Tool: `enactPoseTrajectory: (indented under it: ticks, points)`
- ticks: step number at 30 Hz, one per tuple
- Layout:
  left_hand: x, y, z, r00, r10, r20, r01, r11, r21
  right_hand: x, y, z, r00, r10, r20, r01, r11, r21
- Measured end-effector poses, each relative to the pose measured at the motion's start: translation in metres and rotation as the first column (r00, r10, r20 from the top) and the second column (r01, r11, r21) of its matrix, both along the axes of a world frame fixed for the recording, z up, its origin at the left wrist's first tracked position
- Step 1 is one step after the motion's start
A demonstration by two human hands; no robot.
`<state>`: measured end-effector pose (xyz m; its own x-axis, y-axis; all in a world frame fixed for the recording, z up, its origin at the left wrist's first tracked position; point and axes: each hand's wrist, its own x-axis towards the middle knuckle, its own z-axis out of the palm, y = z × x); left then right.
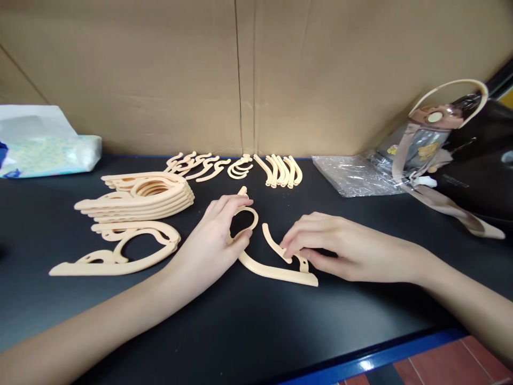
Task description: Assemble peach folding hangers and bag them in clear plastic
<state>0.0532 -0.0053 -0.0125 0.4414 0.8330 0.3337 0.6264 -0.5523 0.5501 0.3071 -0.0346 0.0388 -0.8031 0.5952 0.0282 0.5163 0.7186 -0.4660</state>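
Observation:
My left hand (216, 230) is closed on the ring-shaped middle of a beige plastic folding hanger (276, 273), thumb and fingers around the ring. One long arm of that hanger stretches right along the black table. My right hand (336, 246) pinches a short curved beige strip (271, 241) just above that arm. Its fingertips partly cover the strip's near end and a small holed tab (304, 264) beside it, so I cannot tell whether they are joined. To the left lie a folded hanger (116, 266) and a stack of folded hangers (160, 206).
Along the back lie several S-shaped hooks (212, 170), small curved pieces (240, 170) and curved arms (280, 171). A tissue pack (52, 152) stands at back left. On the right are a clear plastic bag (356, 174), a strapped bottle (427, 141) and a dark bag (476, 166).

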Motion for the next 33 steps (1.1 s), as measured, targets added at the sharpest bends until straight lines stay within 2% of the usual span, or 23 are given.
enactPoseTrajectory:
  ticks: [4, 9, 12, 16, 19, 21, 25, 28, 31, 33]
  points:
    - [0.002, -0.002, 0.002, 1.0, 0.023, -0.008, -0.023, 0.999, -0.022, -0.005, -0.004, -0.002, 1.0, -0.023, -0.014, 0.023, 1.0, 0.007]
    - [0.004, -0.003, 0.006, 0.997, 0.071, -0.02, -0.072, 0.996, -0.06, -0.004, -0.006, -0.003, 0.999, 0.029, 0.022, -0.03, 0.997, 0.068]
    - [0.002, -0.005, 0.012, 0.996, 0.067, -0.067, -0.072, 0.995, -0.07, -0.001, -0.003, -0.005, 0.999, 0.017, 0.03, -0.021, 0.991, 0.136]
    - [0.001, -0.013, 0.017, 0.967, -0.038, -0.253, 0.056, 0.996, 0.066, 0.003, 0.007, -0.012, 0.997, -0.067, 0.032, 0.055, 0.953, 0.297]
    - [0.002, -0.023, 0.016, 0.908, -0.096, -0.408, 0.206, 0.95, 0.234, 0.003, 0.013, -0.017, 0.987, -0.161, -0.004, 0.149, 0.906, 0.397]
    - [0.003, -0.029, 0.014, 0.883, -0.106, -0.457, 0.264, 0.917, 0.298, 0.001, 0.014, -0.02, 0.974, -0.224, -0.045, 0.222, 0.883, 0.414]
    - [0.0, -0.035, 0.015, 0.874, -0.198, -0.444, 0.356, 0.883, 0.307, -0.002, 0.012, -0.023, 0.962, -0.256, -0.093, 0.272, 0.891, 0.363]
    - [-0.005, -0.033, 0.022, 0.866, -0.308, -0.395, 0.411, 0.887, 0.211, -0.005, 0.009, -0.021, 0.967, -0.223, -0.126, 0.25, 0.928, 0.275]
    - [-0.012, -0.027, 0.025, 0.884, -0.348, -0.313, 0.396, 0.912, 0.104, -0.008, 0.007, -0.018, 0.962, -0.194, -0.194, 0.216, 0.971, 0.1]
    - [-0.016, -0.023, 0.024, 0.883, -0.348, -0.315, 0.387, 0.919, 0.069, -0.011, 0.005, -0.017, 0.948, -0.185, -0.26, 0.164, 0.981, -0.102]
